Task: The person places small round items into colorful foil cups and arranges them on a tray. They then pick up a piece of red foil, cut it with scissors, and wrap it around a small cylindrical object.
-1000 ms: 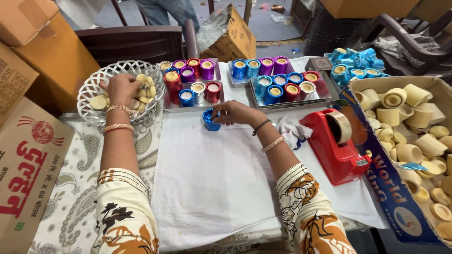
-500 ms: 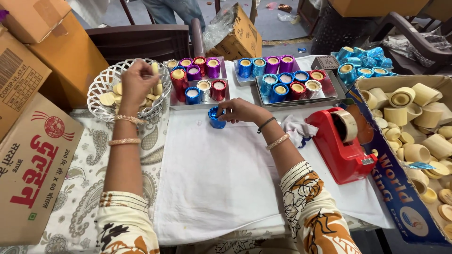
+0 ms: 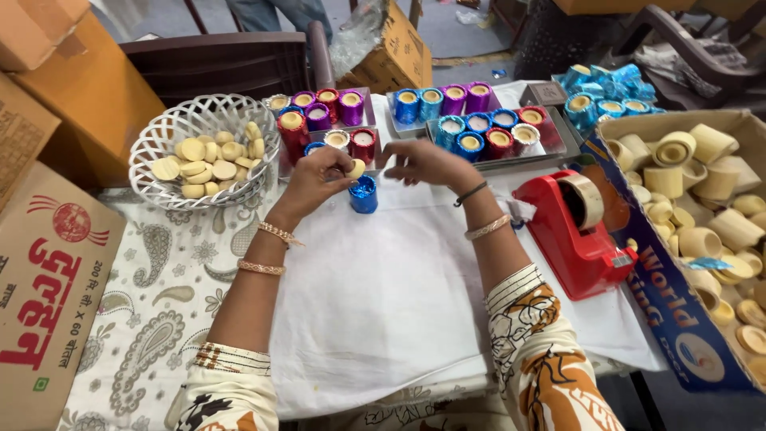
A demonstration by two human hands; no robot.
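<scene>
White cloth [image 3: 383, 303] covers my counter; red tape dispenser [image 3: 570, 231] right of blue foil cup [image 3: 364, 194], white basket [image 3: 159, 136] w/ discs left of it. My left hand [image 3: 315, 179] pinches a pale disc [image 3: 356, 168] just above the cup; right hand [image 3: 427, 162] beside it, fingers loosely curled, holding nothing.

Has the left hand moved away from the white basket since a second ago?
Yes. The left hand left the white basket and now holds a pale disc above the blue cup.
</scene>
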